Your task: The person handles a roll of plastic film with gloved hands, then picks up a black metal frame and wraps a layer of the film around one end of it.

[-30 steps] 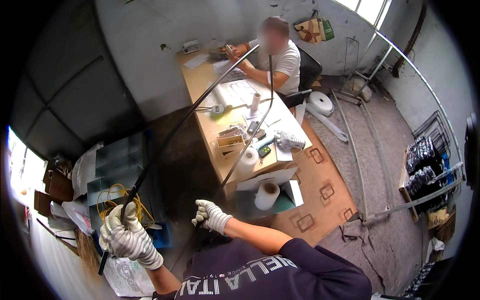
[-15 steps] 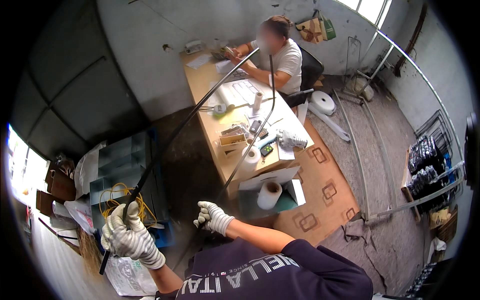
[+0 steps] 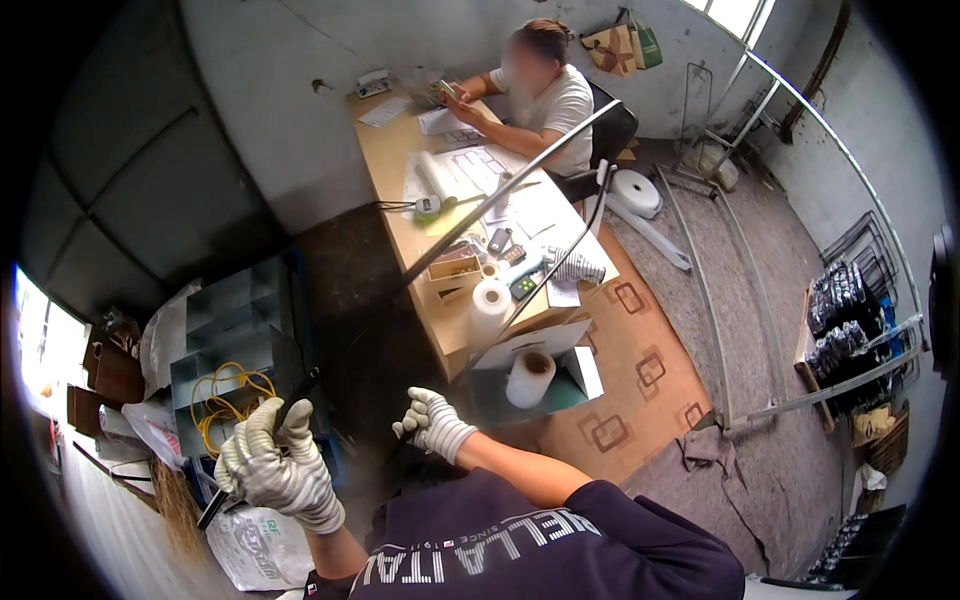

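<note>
One long rod [image 3: 548, 157] was clasped in the left hand [image 3: 280, 468], extended ahead and rightward; one thinner rod [image 3: 568, 254] was apparently gripped in the curled right hand [image 3: 437, 425], extended likewise; neither was laid down.

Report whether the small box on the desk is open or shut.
Open. No lid covers the small box on the desk; its inside shows, with small items too blurred to name.

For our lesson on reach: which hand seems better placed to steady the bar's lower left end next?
Probably the left hand: it holds the bar, whose end shows at its lower left. The right hand is farther from that end.
</note>
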The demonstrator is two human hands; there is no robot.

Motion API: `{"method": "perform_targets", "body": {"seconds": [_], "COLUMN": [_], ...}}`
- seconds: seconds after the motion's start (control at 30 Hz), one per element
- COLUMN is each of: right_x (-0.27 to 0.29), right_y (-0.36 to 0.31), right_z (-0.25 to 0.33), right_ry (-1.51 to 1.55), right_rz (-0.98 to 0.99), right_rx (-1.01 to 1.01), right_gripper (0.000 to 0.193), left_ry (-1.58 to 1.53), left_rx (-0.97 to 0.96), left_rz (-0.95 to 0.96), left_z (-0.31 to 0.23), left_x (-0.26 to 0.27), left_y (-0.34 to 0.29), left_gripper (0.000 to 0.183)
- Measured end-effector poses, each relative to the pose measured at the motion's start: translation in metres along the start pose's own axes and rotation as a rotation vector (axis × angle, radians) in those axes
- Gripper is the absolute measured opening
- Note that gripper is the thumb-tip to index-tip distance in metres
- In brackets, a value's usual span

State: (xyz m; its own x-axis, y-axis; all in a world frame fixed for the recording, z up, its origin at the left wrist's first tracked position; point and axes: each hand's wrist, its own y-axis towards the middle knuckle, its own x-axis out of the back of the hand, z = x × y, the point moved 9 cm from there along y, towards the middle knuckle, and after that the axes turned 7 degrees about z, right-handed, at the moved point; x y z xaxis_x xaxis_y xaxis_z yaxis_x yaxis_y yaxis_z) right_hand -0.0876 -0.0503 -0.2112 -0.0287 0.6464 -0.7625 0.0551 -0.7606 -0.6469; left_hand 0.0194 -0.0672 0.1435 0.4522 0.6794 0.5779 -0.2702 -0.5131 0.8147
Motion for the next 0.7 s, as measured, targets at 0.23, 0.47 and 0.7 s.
{"method": "perform_targets", "body": {"seconds": [0.23, 0.47, 0.7], "right_x": [0.009, 0.036, 0.036], "right_y": [-0.004, 0.002, -0.013], "right_z": [0.024, 0.038, 0.046], "right_ry": [0.135, 0.309, 0.479], "right_rz": [0.035, -0.094, -0.209], "right_rx": [0.143, 0.214, 0.246], "right_gripper": [0.054, 0.051, 0.047], "left_ry": [-0.090, -0.242, -0.328], "left_rx": [-0.076, -0.171, -0.355], "left_rz": [0.014, 0.218, 0.156], "left_z": [-0.020, -0.043, -0.068], "left_x": [-0.005, -0.018, -0.015], "left_y": [-0.003, -0.007, -0.011], "left_gripper": [0.036, 0.037, 0.036]}}
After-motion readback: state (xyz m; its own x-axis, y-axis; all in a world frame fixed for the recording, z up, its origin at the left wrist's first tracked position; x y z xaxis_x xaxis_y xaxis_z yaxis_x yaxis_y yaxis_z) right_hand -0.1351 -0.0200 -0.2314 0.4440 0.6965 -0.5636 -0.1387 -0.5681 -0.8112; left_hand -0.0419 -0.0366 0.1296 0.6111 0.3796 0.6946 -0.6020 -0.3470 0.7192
